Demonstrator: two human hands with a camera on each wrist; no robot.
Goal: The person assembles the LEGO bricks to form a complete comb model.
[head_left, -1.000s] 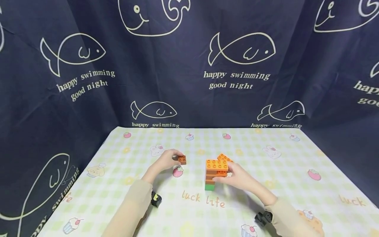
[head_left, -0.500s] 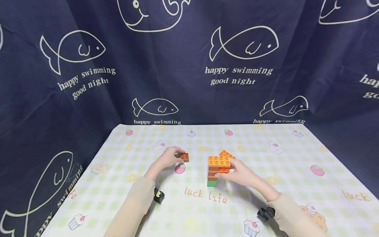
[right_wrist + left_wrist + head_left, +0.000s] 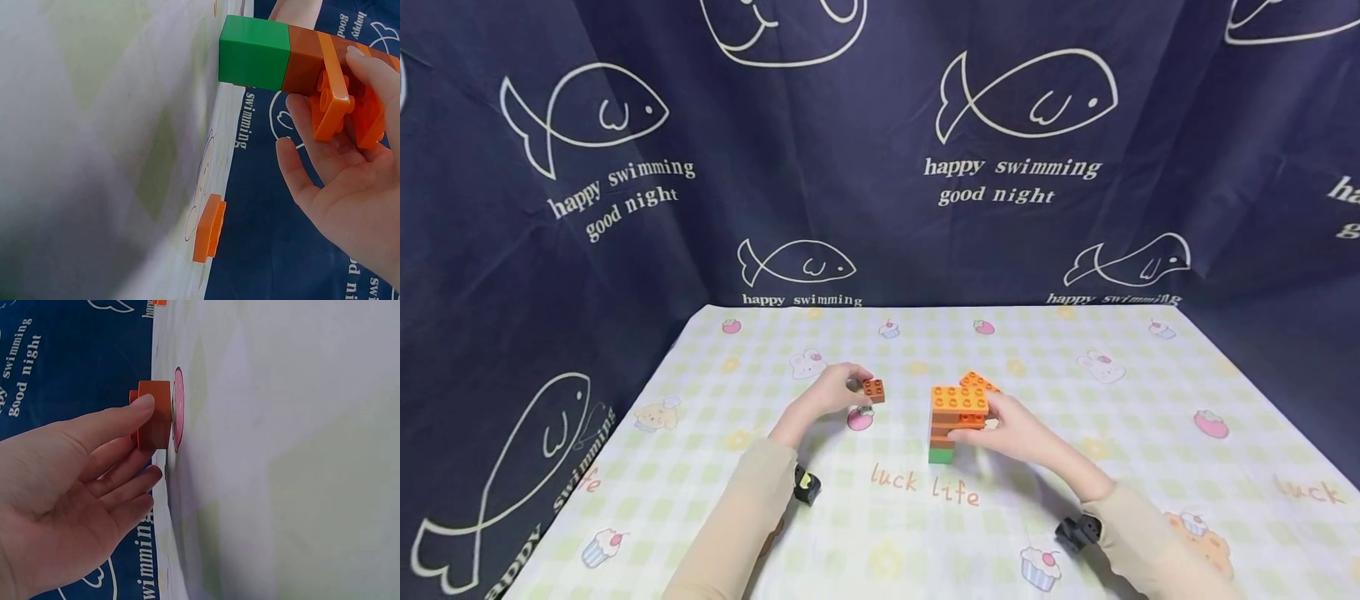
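My left hand (image 3: 835, 387) pinches a small brown toy building block (image 3: 874, 390) between thumb and fingers, its studs facing up. In the left wrist view the block (image 3: 154, 415) is low over the tablecloth beside a printed strawberry; whether it touches the cloth is hard to tell. On the right, my right hand (image 3: 1011, 427) grips a tower of building blocks (image 3: 942, 429), thumb on its brown part. The tower stands upright, with a green block (image 3: 255, 53) at the bottom, brown ones and thin orange plates above. An orange eight-stud plate (image 3: 959, 400) tops it, overhanging to the right.
Behind the tower lies a loose orange block (image 3: 976, 381), partly hidden in the head view. A checked tablecloth (image 3: 760, 333) with printed pictures covers the table. A dark blue curtain (image 3: 880, 192) hangs behind and at both sides.
The head view has shifted slightly, so everything appears a little higher and farther right. Both hands keep their hold and stay nearly where they were on the table.
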